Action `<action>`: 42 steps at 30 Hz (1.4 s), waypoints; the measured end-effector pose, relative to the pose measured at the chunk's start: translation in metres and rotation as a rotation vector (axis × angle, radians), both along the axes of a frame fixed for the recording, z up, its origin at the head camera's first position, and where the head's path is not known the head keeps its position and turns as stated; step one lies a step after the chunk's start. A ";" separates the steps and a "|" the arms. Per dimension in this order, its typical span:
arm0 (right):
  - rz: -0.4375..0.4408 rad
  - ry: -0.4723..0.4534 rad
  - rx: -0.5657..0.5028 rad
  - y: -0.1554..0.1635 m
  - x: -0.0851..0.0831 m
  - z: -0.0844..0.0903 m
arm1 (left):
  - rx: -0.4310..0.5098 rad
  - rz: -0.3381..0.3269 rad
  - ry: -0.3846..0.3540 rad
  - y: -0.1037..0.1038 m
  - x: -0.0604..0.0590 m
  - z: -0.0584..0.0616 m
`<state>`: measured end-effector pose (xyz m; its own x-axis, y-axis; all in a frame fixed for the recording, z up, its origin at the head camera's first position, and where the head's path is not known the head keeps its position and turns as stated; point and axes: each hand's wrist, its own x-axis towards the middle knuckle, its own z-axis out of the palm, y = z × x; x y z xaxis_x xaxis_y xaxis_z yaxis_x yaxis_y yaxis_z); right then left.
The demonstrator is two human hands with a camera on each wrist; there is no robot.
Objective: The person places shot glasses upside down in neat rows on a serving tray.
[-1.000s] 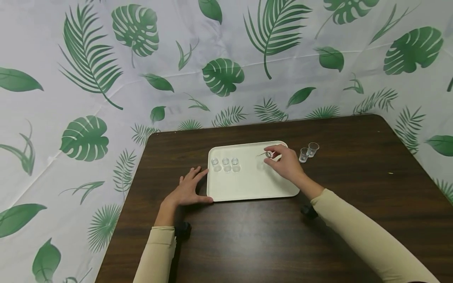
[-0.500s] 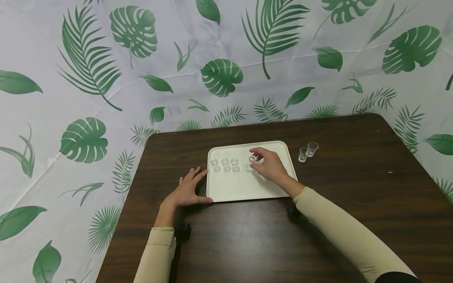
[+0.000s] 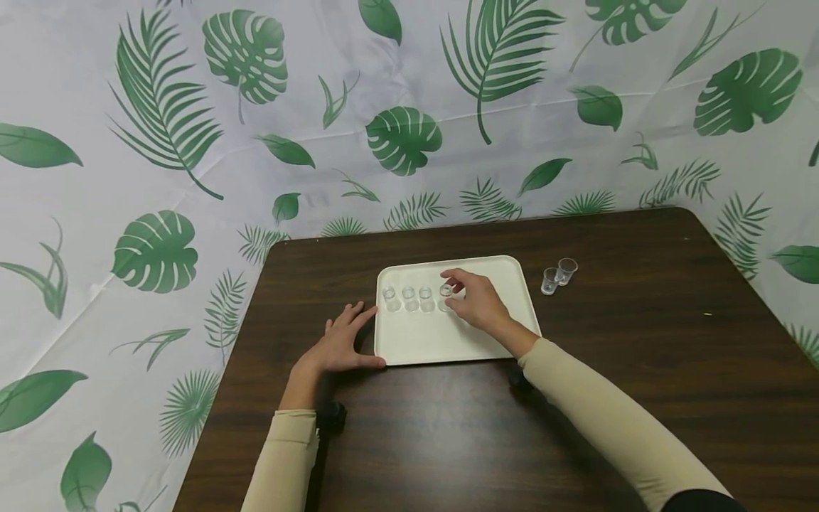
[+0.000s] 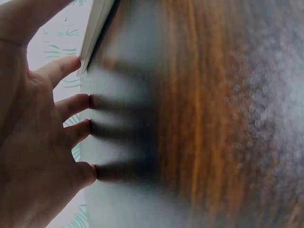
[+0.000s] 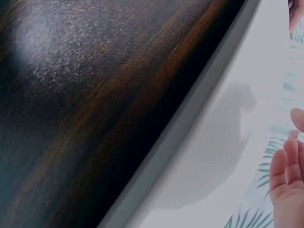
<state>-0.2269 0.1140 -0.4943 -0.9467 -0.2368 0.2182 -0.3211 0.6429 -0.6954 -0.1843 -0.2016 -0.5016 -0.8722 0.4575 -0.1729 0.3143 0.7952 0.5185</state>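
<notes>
The right hand apparently pinches a small clear cup with curled fingers, extending the row on the white tray, while the left hand lies flat on the surface, steadying the tray's left edge.

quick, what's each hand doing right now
Left hand: open, flat on the table, touching the tray.
Right hand: pinching a small clear cup on the tray.
</notes>
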 end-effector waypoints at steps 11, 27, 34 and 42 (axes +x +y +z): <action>0.030 -0.018 0.002 -0.005 0.001 -0.001 | -0.007 0.002 0.008 -0.001 0.000 -0.001; 0.032 -0.023 -0.007 -0.003 0.004 -0.002 | -0.001 0.001 0.005 0.000 0.000 -0.001; 0.030 -0.001 -0.049 0.006 0.008 -0.004 | -0.002 0.005 -0.001 0.000 0.001 -0.003; 0.012 0.076 -0.113 0.021 0.010 -0.001 | -0.002 0.008 0.003 0.001 0.001 0.000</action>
<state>-0.2174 0.1347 -0.4953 -0.9236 -0.2180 0.3155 -0.3831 0.5578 -0.7363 -0.1829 -0.2003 -0.5013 -0.8766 0.4498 -0.1712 0.3090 0.7988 0.5162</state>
